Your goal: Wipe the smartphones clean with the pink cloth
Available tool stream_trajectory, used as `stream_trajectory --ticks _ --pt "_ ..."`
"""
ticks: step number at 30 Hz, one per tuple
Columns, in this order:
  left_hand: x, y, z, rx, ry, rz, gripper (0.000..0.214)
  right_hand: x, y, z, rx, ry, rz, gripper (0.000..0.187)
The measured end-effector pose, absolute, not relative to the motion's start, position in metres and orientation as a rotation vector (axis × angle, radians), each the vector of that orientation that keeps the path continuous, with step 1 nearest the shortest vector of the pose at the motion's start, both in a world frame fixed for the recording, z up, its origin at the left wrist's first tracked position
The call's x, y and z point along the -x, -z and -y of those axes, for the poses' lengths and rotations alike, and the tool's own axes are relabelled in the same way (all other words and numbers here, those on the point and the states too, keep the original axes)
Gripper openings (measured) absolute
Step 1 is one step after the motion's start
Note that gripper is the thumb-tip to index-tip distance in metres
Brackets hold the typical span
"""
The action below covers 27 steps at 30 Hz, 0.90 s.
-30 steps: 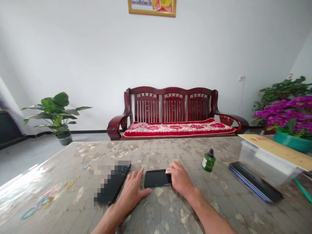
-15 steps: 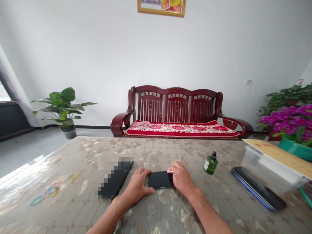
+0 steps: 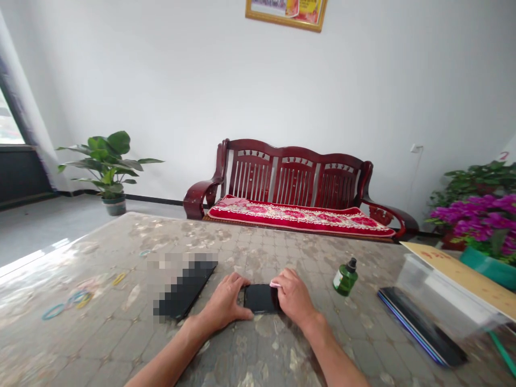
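Observation:
A black smartphone (image 3: 260, 299) lies flat on the table in front of me, its dark screen facing up. My left hand (image 3: 229, 298) holds it at the left end, thumb at the near corner and fingers at the far corner. At its right end, my right hand (image 3: 293, 296) has its fingers closed on a small pink cloth (image 3: 276, 285), pressed to the screen near the far edge. Most of the cloth is hidden by the fingers. Left of my left hand rests a larger dark flat device (image 3: 189, 290), partly pixelated.
A green bottle (image 3: 345, 278) with a black top stands to the right. Beyond it are stacked dark phones (image 3: 421, 325) and a clear plastic box (image 3: 427, 285) under a yellowish sheet. Coloured hair ties (image 3: 66, 306) lie at the left. A wooden bench (image 3: 296, 177) is behind the table (image 3: 161, 355).
My right hand with the cloth has shifted slightly left over the phone. My left hand keeps its hold. The camera view has tilted a little.

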<state>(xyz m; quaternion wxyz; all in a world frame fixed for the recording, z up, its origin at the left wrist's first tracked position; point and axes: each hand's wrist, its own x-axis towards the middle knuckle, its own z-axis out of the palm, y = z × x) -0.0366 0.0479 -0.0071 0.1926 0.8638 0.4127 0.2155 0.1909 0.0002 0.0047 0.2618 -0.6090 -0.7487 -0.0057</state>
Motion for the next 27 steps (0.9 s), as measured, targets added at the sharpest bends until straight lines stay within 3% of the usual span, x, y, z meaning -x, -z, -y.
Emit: stream_trajectory --ticks 14,21,27 --pt "0.033 0.007 -0.050 -2.468 -0.526 -1.200 0.064 -0.200 -0.001 0.000 1.697 0.079 1.941 0.038" --pt "0.031 0.010 -0.053 -2.480 -0.495 -1.209 0.070 -0.172 -0.002 0.000 1.510 -0.003 2.089 0.031" --pt "0.033 0.006 -0.052 -2.471 -0.468 -1.203 0.070 -0.193 0.001 -0.004 1.676 0.066 1.950 0.036"
